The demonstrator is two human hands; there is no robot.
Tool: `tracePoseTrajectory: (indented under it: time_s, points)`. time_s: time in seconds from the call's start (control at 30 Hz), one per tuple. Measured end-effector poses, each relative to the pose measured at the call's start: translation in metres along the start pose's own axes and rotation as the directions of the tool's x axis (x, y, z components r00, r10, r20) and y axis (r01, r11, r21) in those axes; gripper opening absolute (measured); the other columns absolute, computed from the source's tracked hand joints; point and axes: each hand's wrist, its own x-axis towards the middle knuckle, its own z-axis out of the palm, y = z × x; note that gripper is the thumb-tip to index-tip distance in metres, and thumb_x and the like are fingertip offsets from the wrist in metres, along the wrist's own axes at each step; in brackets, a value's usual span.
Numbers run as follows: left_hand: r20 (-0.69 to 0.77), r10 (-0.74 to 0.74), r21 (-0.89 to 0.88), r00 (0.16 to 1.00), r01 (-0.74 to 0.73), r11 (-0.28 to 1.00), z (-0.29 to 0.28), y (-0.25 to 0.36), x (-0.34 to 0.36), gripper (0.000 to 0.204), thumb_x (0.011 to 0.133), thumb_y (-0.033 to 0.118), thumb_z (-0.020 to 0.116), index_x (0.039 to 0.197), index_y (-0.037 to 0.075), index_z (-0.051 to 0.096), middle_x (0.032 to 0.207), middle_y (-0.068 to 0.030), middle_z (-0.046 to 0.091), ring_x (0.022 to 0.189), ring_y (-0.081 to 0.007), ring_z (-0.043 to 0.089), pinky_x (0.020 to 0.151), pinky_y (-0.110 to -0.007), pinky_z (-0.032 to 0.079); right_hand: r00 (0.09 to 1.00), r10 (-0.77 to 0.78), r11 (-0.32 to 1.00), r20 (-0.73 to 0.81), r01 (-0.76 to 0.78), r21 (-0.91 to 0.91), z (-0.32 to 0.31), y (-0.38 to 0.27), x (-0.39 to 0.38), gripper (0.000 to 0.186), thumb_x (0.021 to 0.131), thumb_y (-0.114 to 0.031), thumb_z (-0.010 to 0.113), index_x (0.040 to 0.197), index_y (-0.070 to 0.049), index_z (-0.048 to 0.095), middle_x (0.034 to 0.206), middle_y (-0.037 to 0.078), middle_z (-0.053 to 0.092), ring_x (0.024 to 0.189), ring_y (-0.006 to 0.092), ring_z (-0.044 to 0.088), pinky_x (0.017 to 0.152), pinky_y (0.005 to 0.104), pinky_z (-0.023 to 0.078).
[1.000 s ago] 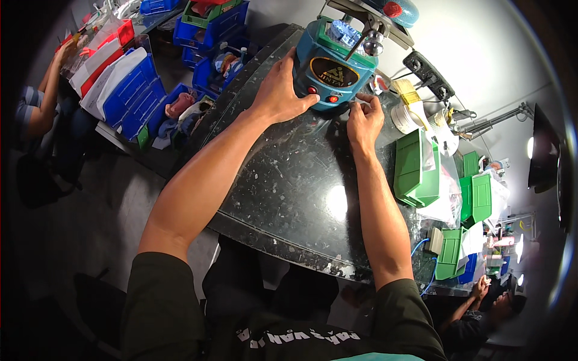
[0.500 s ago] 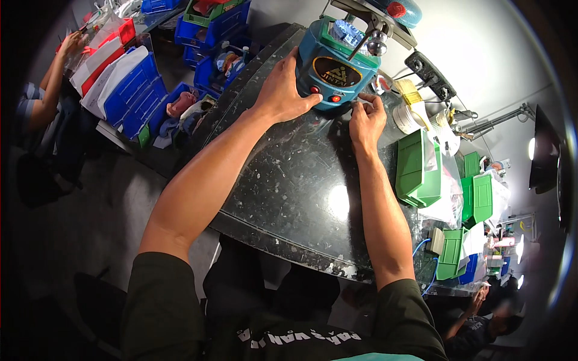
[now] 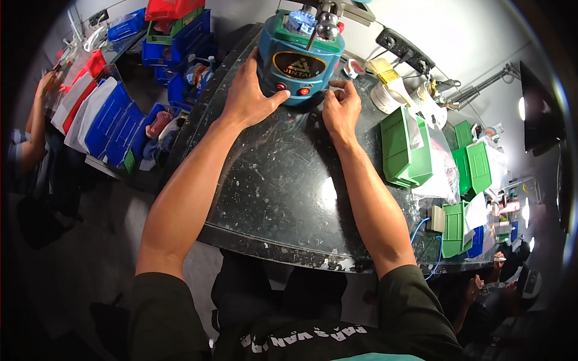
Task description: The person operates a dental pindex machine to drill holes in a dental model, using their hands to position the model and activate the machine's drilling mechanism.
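Note:
A teal vacuum forming machine [image 3: 328, 63] stands at the far end of the black bench. On its perforated top sits a blue dental model [image 3: 301, 22]. A metal arm with a shiny ball [image 3: 327, 27] hangs over the top. My left hand [image 3: 248, 99] grips the machine's left side, fingers along the wall, its thumb at the left red button [image 3: 281, 86]. The right red button [image 3: 304, 91] glows. Close by the machine's lower right side is my right hand [image 3: 341, 113], its fingers curled in; what they hold, if anything, is hidden.
Right of my right hand are a white tub [image 3: 385, 97] with a brush [image 3: 384, 71] over it and a green bin [image 3: 404, 150]. A black power strip [image 3: 403, 49] is on the wall. Blue bins [image 3: 117, 129] stand left. Co-workers' hands [image 3: 45, 84] show at the sides.
The whole view has shifted, so the machine and my hands appear further left and slightly higher. My left hand stays on the machine; my right hand stays curled beside it.

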Motion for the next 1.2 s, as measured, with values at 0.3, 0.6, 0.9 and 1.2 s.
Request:
tracePoseTrajectory:
  time_s: [0.3, 0.6, 0.9, 1.2]
  points:
    - [0.001, -0.014, 0.039, 1.000, 0.014, 0.999, 0.0021, -0.0034, -0.0005, 0.110, 0.078, 0.032, 0.089, 0.162, -0.001, 0.026, 0.158, -0.0297, 0.043, 0.148, -0.0444, 0.043, 0.122, -0.051, 0.039, 1.000, 0.000, 1.000, 0.020, 0.000, -0.007, -0.0005, 0.0011, 0.0003, 0.022, 0.090, -0.007, 0.067, 0.109, 0.003, 0.067, 0.072, 0.011, 0.072, 0.063, 0.0169, 0.067, 0.062, 0.0363, 0.053]
    - [0.009, 0.002, 0.020, 1.000, -0.003, 1.000, 0.0011, -0.0010, 0.0003, 0.111, 0.078, 0.030, 0.089, 0.162, -0.002, 0.026, 0.158, -0.0303, 0.043, 0.148, -0.0447, 0.044, 0.123, -0.050, 0.038, 1.000, -0.001, 1.000, 0.007, 0.001, -0.020, -0.0004, 0.0011, -0.0006, 0.023, 0.089, -0.007, 0.067, 0.109, 0.003, 0.068, 0.069, 0.010, 0.070, 0.061, 0.0163, 0.065, 0.061, 0.0363, 0.052]
    - [0.004, -0.001, 0.031, 1.000, 0.001, 1.000, 0.0010, -0.0001, 0.0001, 0.110, 0.077, 0.029, 0.090, 0.162, -0.002, 0.026, 0.158, -0.0299, 0.043, 0.147, -0.0440, 0.044, 0.123, -0.050, 0.038, 1.000, -0.004, 1.000, 0.000, 0.004, -0.011, -0.0010, -0.0009, -0.0008, 0.021, 0.089, -0.007, 0.067, 0.108, 0.003, 0.068, 0.070, 0.010, 0.070, 0.063, 0.0163, 0.065, 0.063, 0.0361, 0.052]
    - [0.009, -0.016, 0.032, 1.000, 0.016, 0.999, 0.0026, 0.0007, 0.0000, 0.110, 0.077, 0.030, 0.089, 0.162, -0.001, 0.026, 0.157, -0.0297, 0.044, 0.147, -0.0443, 0.045, 0.123, -0.051, 0.039, 1.000, -0.015, 0.999, -0.002, 0.014, -0.030, -0.0010, 0.0027, 0.0012, 0.021, 0.090, -0.006, 0.068, 0.108, 0.003, 0.068, 0.072, 0.011, 0.072, 0.065, 0.0169, 0.067, 0.065, 0.0361, 0.053]
